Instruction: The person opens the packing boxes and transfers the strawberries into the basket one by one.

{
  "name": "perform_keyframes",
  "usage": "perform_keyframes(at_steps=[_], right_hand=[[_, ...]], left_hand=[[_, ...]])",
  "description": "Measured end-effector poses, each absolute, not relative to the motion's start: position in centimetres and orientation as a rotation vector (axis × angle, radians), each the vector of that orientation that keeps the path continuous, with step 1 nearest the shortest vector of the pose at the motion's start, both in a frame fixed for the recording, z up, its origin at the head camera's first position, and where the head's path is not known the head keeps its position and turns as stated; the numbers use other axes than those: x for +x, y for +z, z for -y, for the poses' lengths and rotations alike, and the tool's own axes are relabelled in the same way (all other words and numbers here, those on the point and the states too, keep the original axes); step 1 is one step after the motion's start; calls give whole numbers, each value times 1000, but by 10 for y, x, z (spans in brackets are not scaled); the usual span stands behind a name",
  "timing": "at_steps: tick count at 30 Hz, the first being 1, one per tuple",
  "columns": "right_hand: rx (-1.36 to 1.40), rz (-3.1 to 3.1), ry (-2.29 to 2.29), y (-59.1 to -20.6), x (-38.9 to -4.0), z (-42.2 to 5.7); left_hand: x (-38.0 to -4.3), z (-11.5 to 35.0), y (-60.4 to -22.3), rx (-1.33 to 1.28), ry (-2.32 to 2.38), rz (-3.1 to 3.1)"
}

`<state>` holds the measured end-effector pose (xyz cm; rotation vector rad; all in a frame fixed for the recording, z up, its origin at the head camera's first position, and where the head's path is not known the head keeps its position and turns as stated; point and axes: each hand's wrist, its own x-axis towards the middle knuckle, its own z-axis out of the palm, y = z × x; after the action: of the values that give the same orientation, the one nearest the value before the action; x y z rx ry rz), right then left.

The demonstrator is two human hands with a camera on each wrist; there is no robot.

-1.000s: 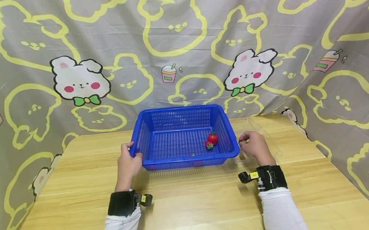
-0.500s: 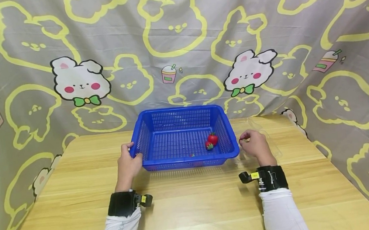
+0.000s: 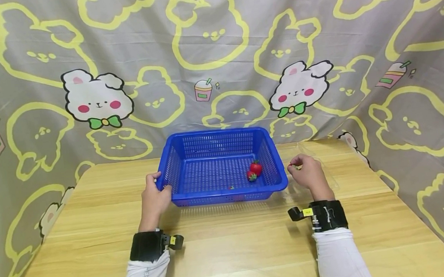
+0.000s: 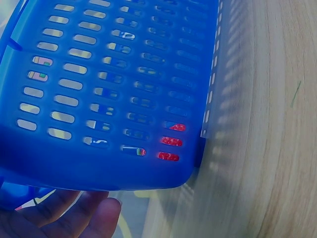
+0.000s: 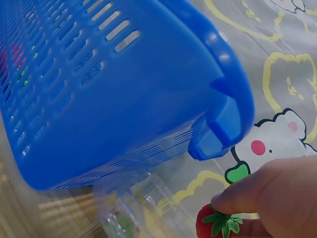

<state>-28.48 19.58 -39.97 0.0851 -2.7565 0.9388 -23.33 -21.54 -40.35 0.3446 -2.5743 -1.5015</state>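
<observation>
A blue plastic basket (image 3: 222,144) with slotted walls stands at the back of the table. My left hand (image 3: 156,194) grips its left rim; in the left wrist view the fingers (image 4: 101,215) reach under that edge. Inside the basket, two red strawberries (image 3: 255,168) lie together near the right wall. Another bit of red and green (image 3: 231,187) peeks over the front rim, mostly hidden. Just right of the basket, my right hand (image 3: 310,175) pinches a strawberry (image 5: 207,224) by its green-leaved end, between thumb and fingers.
A clear plastic container (image 5: 163,201) lies under and behind my right hand, close against the basket's right side. The wooden table (image 3: 232,249) ends at a grey curtain (image 3: 226,17) with cartoon rabbits, which hangs behind and at both sides.
My right hand has lifted very slightly with the strawberry, and a little more red and green shows at its fingertips. My left hand and the basket have stayed put.
</observation>
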Motion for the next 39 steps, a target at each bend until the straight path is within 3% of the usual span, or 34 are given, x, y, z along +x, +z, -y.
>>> perform_keyframes(at_steps=[39], right_hand=[[91,2535,1050,-375,-275,-181]], left_hand=[[-234,215,-405,342,-1501,2566]])
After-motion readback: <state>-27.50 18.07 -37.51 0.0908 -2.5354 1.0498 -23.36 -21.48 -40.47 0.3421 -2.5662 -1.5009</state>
